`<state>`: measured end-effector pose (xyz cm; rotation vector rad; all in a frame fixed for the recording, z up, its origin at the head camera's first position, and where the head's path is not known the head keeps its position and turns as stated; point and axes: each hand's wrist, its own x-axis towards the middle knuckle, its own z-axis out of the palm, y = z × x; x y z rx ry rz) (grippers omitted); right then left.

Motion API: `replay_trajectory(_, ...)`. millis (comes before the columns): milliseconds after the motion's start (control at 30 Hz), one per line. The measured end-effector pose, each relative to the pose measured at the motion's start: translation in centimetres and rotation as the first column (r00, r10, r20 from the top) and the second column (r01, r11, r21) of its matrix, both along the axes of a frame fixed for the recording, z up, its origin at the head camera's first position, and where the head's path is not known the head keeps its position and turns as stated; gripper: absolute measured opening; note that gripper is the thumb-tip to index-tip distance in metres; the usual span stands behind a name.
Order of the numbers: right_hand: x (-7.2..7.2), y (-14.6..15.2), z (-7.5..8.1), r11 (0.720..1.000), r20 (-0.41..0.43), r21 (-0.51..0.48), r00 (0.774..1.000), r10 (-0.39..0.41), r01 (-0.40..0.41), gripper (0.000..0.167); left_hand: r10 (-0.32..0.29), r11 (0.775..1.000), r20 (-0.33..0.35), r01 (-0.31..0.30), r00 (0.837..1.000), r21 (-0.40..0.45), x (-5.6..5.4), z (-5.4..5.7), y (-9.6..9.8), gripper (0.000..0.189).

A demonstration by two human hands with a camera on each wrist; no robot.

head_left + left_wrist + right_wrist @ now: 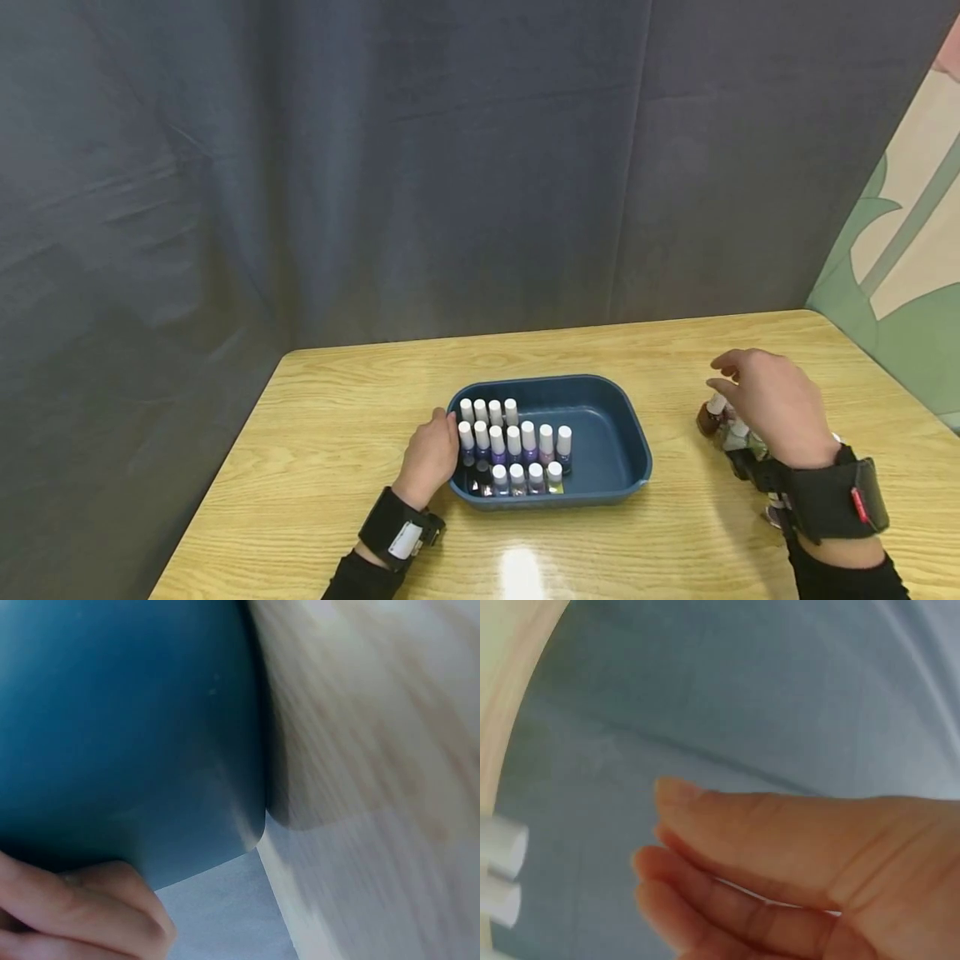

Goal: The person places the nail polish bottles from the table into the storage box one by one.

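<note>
We see left hand fingers clamped on tray, lower centre; right hand fingers apart, empty, by bottles, lower right; probably between pickups; next calls for pinching one cap.

White glare spots the tabletop at bottom centre; the curtain behind is dim. Both wrist views look soft, the right one's white caps blurred.
</note>
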<state>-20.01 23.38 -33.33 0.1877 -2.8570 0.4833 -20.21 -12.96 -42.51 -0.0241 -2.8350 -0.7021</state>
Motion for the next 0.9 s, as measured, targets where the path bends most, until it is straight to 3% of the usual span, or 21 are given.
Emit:
replay_trajectory(300,-0.9,1.4,-1.4,0.998,0.172,0.059,0.985,-0.007,-0.003,0.026,0.000,1.000,0.006,0.000,1.000,0.001,0.0,0.0,-0.1,0.029)
replay_trajectory(767,-1.3,1.1,-2.2,1.000,0.180,0.028,0.984,0.006,-0.011,0.013,0.000,1.000,0.009,0.000,1.000,0.007,0.0,0.1,0.0,0.028)
replay_trajectory(900,-1.3,0.9,-2.2,1.000,0.138,0.025,0.990,0.007,-0.010,0.013,0.007,1.000,0.013,-0.007,1.000,0.006,0.0,0.1,0.0,0.028)
